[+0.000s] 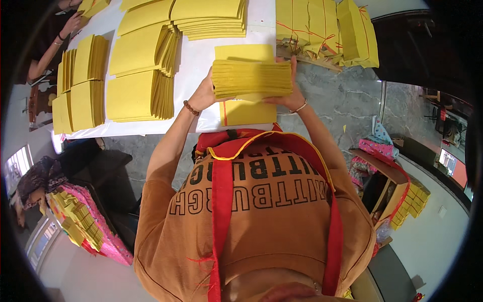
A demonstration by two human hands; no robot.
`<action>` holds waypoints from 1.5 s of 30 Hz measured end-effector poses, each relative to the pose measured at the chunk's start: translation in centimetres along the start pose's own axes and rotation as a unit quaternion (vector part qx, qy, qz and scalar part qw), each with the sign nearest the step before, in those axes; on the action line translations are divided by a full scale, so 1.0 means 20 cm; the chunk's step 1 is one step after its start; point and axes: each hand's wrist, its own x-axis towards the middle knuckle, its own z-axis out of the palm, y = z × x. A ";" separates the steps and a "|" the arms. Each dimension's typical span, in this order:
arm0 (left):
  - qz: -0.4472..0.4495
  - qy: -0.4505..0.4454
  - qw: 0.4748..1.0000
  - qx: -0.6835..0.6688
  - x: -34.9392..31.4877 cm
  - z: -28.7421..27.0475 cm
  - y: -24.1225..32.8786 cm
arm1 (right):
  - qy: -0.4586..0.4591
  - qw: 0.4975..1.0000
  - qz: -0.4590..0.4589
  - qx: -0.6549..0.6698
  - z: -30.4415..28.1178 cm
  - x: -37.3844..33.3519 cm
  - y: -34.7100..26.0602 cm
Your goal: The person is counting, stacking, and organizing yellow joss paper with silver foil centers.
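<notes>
Between my two hands is a thick stack of folded yellow paper [251, 78], its many layered edges turned up toward me. My left hand [204, 92] grips the stack's left end, and my right hand [292, 95] is closed round the right end. Both sets of fingers are partly hidden by the paper. Below the stack, a flat yellow sheet [246, 113] with a red strip lies at the front edge of the white table [196, 58]. More flat yellow paper [243, 52] shows just beyond the stack.
Several fanned yellow paper stacks [131, 95] cover the table's left and far parts. Another person's hand [71, 24] is at the far left. Red-tied yellow bundles [312, 25] stand beyond the right table edge. A wooden shelf unit [385, 176] is at the right.
</notes>
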 end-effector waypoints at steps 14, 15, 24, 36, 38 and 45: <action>0.129 0.096 0.913 0.376 0.03 0.02 -0.19 | 0.007 0.992 -0.074 -0.105 -0.05 0.10 -0.10; 0.104 0.122 0.934 0.319 0.03 0.04 -0.21 | -0.003 0.992 -0.048 -0.115 -0.06 0.10 -0.04; -0.149 0.018 0.984 -0.092 0.00 0.02 0.13 | 0.061 0.959 0.211 0.177 -0.02 0.11 -0.14; 0.223 0.051 0.839 0.493 0.15 0.12 0.41 | 0.064 0.929 0.303 0.203 0.02 0.13 -0.17; 0.214 0.038 0.819 0.530 0.19 0.18 0.30 | 0.070 0.957 0.245 0.135 0.02 0.12 -0.05; 0.169 0.013 0.793 0.585 0.19 0.23 0.21 | -0.084 0.894 0.334 -0.288 -0.09 0.15 -0.30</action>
